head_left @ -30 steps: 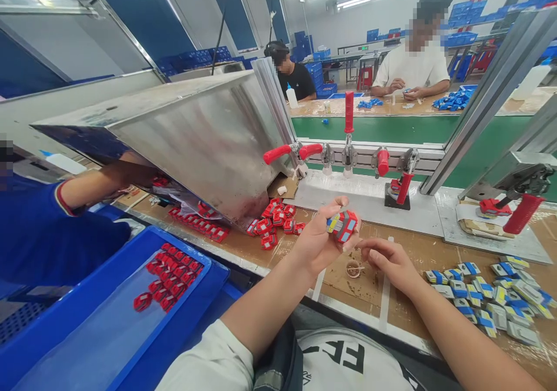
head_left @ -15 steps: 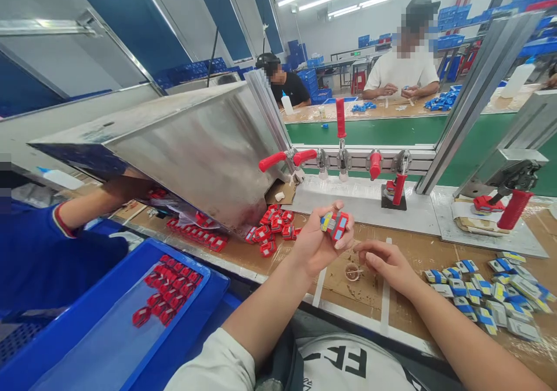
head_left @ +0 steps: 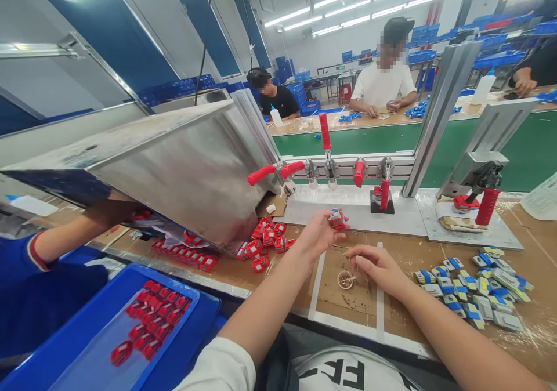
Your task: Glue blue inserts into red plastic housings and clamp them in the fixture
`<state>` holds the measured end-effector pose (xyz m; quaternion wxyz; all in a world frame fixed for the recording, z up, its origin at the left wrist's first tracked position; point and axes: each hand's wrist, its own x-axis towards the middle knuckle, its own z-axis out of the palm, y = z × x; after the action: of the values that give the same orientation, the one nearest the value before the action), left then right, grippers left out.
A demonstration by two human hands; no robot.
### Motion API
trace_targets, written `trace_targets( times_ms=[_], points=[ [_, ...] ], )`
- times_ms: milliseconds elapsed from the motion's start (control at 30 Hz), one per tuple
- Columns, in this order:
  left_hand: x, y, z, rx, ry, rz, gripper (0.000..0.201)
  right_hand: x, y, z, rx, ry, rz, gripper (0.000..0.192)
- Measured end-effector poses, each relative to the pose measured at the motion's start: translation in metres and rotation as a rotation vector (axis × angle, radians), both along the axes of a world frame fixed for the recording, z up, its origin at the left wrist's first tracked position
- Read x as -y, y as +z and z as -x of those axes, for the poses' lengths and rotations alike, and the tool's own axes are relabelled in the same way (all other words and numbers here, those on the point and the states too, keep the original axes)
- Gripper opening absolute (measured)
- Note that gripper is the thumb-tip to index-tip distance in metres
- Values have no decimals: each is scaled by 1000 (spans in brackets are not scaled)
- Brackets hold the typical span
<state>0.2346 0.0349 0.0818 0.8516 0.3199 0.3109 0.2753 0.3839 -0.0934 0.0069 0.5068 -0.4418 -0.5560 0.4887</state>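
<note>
My left hand (head_left: 319, 234) is closed around a small red block-shaped part with blue and grey on it (head_left: 337, 219), raised over the bench. Its details are blurred. My right hand (head_left: 380, 269) hovers just right of it, fingers loosely bent and apart, with nothing visible in them. Below and left of the right hand stands a small round cup (head_left: 346, 279) with a thin stick in it, on a piece of cardboard (head_left: 339, 301). Several red parts (head_left: 265, 240) lie heaped to the left. Many blue, grey and yellow parts (head_left: 474, 286) are spread to the right.
A slanted metal box (head_left: 174, 170) stands at left, a co-worker's arm (head_left: 73, 228) reaching under it. Toggle clamps with red handles (head_left: 325, 131) line a rail behind my hands. A blue tray (head_left: 100, 321) holds red parts. Other people sit across the bench.
The view has shifted, moving the bench left and slightly down in the picture. My left hand has turned the held part, so its label side shows less. My right hand stays close by.
</note>
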Motion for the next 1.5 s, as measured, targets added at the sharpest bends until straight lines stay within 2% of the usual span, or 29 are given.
trace_targets(
  times_ms=[133, 267, 400, 467, 633, 700, 800, 900, 1000, 1133, 1267, 1400, 1500],
  points=[
    [-28, -21, -39, 2, 98, 75, 11, -1, 0, 1, -24, -4, 5, 45],
    [-49, -30, -79, 73, 253, -3, 33, 0, 3, 2, -47, -16, 20, 43],
    [-59, -36, -96, 87, 256, -71, 39, -2, 6, 1, -84, -4, 20, 42],
    [-62, -42, -97, 24, 193, -197, 37, -3, 7, 2, -88, -6, 24, 41],
    [-70, -64, -91, -340, 74, -694, 50, -3, 8, 4, -120, -47, -3, 38],
    [-74, -73, -91, -475, 53, -836, 50, -4, 10, 2, -107, -133, -65, 35],
    [-77, -81, -95, -569, 14, -942, 43, -5, 16, -6, -125, -405, -139, 32],
    [-80, -83, -107, -581, -8, -1012, 41, -9, 23, -22, -211, -693, -106, 32],
    [-81, -82, -124, -532, -33, -1090, 49, -21, 32, -40, -268, -831, -42, 37],
    [-83, -80, -144, -437, -94, -1161, 55, -46, 44, -60, -119, -752, 51, 30],
    [-86, -84, -151, -387, -111, -1178, 57, -66, 49, -70, 7, -699, 40, 18],
    [-86, -84, -150, -365, -115, -1166, 50, -65, 55, -71, 34, -689, -16, 15],
    [-82, -80, -148, -366, -96, -1142, 42, -53, 71, -68, 35, -663, -72, 19]
  ],
)
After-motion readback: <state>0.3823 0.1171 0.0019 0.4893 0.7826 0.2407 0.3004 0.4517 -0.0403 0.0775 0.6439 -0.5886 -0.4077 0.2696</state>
